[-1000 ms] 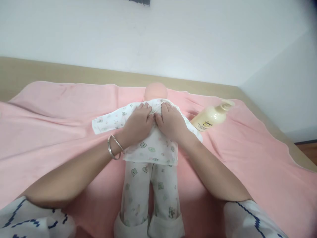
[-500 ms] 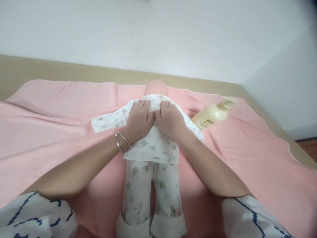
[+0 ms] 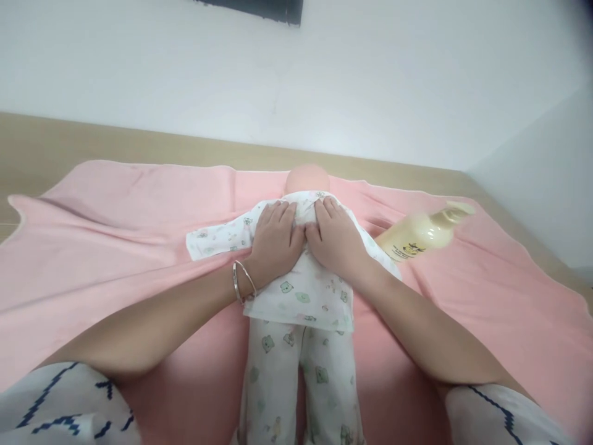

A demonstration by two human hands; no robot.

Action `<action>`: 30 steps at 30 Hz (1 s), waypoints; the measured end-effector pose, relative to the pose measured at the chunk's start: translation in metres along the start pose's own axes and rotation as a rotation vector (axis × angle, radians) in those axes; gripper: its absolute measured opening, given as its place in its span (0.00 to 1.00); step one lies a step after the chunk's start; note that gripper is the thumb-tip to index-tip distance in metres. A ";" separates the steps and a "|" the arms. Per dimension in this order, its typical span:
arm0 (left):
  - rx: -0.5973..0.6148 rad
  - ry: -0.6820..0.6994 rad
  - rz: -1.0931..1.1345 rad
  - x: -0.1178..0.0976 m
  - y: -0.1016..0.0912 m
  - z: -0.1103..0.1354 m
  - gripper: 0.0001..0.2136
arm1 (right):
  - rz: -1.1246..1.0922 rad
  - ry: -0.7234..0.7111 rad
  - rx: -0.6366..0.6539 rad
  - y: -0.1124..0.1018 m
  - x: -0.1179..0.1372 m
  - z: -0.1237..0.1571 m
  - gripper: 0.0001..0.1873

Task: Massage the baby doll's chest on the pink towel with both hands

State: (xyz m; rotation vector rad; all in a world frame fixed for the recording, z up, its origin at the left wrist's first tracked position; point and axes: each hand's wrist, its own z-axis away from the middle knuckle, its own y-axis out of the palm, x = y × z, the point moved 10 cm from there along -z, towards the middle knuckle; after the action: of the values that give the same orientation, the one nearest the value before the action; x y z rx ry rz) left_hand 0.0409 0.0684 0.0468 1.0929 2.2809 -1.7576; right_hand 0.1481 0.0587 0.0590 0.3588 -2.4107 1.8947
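A baby doll (image 3: 307, 179) lies on a pink blanket, its head at the far end and its legs toward me. It wears a white printed top (image 3: 306, 303) and matching trousers (image 3: 273, 371). My left hand (image 3: 278, 238), with a silver bangle on the wrist, rests flat on the left of the doll's upper body. Flat on the right half lies my right hand (image 3: 337, 238). Both thumbs meet near the middle, and the fingers point toward the head. Neither hand grips anything; the cloth under the palms is hidden.
The pink blanket (image 3: 115, 247) has folds and covers most of a wooden surface (image 3: 162, 139). A pale yellow pump bottle (image 3: 419, 235) lies tilted on its side beside the doll's right-hand sleeve. A white wall (image 3: 370, 80) stands behind, with a dark panel (image 3: 269, 9) at the top.
The view has tilted up and shifted slightly, so the doll, bottle and hands appear lower and farther right. Both hands stay flat on the doll's top.
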 end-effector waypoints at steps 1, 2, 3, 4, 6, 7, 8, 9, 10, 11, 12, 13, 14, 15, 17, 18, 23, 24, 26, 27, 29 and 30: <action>-0.005 0.000 0.013 0.001 -0.001 0.000 0.27 | -0.005 -0.005 0.000 0.000 -0.001 0.000 0.34; -0.011 0.001 0.026 0.002 -0.002 0.000 0.26 | -0.011 -0.009 -0.006 -0.001 -0.001 0.001 0.34; -0.017 0.002 0.039 0.003 -0.002 0.000 0.26 | -0.018 -0.011 -0.016 -0.002 -0.002 0.001 0.34; -0.021 0.003 0.050 0.004 -0.003 0.000 0.26 | -0.023 -0.010 -0.028 -0.003 -0.002 0.002 0.34; -0.023 0.004 0.055 0.004 -0.004 -0.001 0.25 | -0.027 -0.009 -0.048 -0.005 -0.002 0.004 0.34; -0.018 0.002 0.044 0.003 -0.005 -0.001 0.26 | -0.026 -0.012 -0.054 -0.006 -0.001 0.004 0.33; -0.008 0.001 0.021 0.001 -0.006 0.000 0.26 | -0.023 -0.017 -0.057 -0.006 -0.001 0.004 0.33; 0.008 0.008 -0.014 -0.004 -0.007 0.001 0.26 | -0.016 -0.023 -0.056 -0.007 0.000 0.004 0.32; 0.030 0.026 -0.058 -0.009 -0.009 0.003 0.27 | -0.007 -0.030 -0.051 -0.008 0.001 0.003 0.31; 0.056 0.055 -0.110 -0.017 -0.010 0.006 0.26 | 0.004 -0.035 -0.044 -0.009 0.002 0.002 0.30; 0.089 0.097 -0.162 -0.025 -0.011 0.009 0.26 | 0.017 -0.036 -0.035 -0.011 0.003 0.002 0.28; 0.122 0.146 -0.210 -0.033 -0.011 0.012 0.26 | 0.033 -0.035 -0.023 -0.012 0.004 0.002 0.26; 0.151 0.194 -0.245 -0.040 -0.011 0.014 0.25 | 0.051 -0.032 -0.012 -0.014 0.006 0.004 0.25; 0.171 0.230 -0.263 -0.045 -0.012 0.016 0.25 | 0.073 -0.029 -0.003 -0.016 0.008 0.006 0.24; 0.186 0.267 -0.244 -0.048 -0.016 0.014 0.22 | 0.125 -0.036 0.007 -0.020 0.016 0.014 0.25; 0.188 0.270 -0.216 -0.046 -0.017 0.011 0.21 | 0.154 -0.047 0.006 -0.022 0.021 0.020 0.26; 0.219 0.177 -0.103 -0.021 -0.014 -0.011 0.18 | 0.234 -0.115 0.015 -0.025 0.041 0.042 0.30; 0.213 0.154 -0.099 -0.016 -0.012 -0.013 0.19 | 0.219 -0.112 0.023 -0.025 0.041 0.043 0.30; 0.180 0.111 -0.107 -0.010 -0.009 -0.014 0.23 | 0.167 -0.091 0.036 -0.024 0.036 0.039 0.29; 0.164 0.085 -0.115 -0.008 -0.007 -0.012 0.26 | 0.140 -0.072 0.039 -0.024 0.032 0.035 0.29; 0.158 0.043 -0.127 -0.009 -0.004 -0.004 0.29 | 0.099 -0.033 0.039 -0.021 0.021 0.025 0.29; 0.158 0.040 -0.129 -0.013 -0.003 0.001 0.30 | 0.085 -0.015 0.038 -0.019 0.015 0.019 0.29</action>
State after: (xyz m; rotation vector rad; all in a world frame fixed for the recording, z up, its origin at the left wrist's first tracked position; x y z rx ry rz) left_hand 0.0483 0.0612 0.0545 1.0349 2.3177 -2.0121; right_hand 0.1395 0.0336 0.0754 0.2785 -2.4401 1.9814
